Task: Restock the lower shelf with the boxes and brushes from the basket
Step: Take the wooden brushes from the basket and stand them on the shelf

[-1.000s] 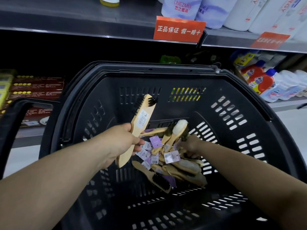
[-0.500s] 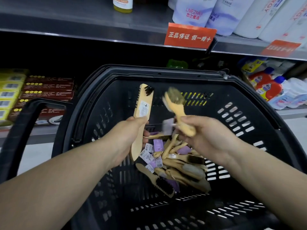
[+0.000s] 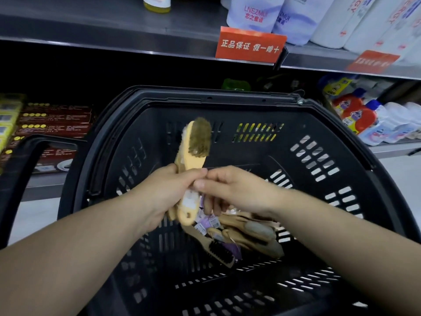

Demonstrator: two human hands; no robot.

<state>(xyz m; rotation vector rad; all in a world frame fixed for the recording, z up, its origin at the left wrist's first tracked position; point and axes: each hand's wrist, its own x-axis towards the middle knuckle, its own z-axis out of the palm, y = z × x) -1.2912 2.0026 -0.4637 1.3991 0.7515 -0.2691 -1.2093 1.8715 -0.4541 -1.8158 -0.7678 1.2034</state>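
Over the black basket (image 3: 227, 99), my left hand (image 3: 159, 197) grips two stacked wooden brushes (image 3: 198, 142) by their handles, heads up; the front one has olive bristles. My right hand (image 3: 237, 190) meets it from the right, thumb and forefinger pinched on the front brush's handle. Below the hands, several more wooden brushes with purple and white tags (image 3: 250, 231) lie piled on the basket floor, one with black bristles (image 3: 218, 252). The grey lower shelf (image 3: 45, 183) shows behind the basket at left.
Dark red and yellow boxes (image 3: 54, 117) are stacked on the lower shelf at left. Red and blue detergent bottles (image 3: 355, 110) stand at right. The upper shelf carries white refill bags and a red sign (image 3: 249, 46). The basket's handle (image 3: 18, 169) rises at far left.
My right hand lifted an olive-bristled brush from the pile and brought it left against the brush in my left hand. Both brushes now sit together in my left hand.
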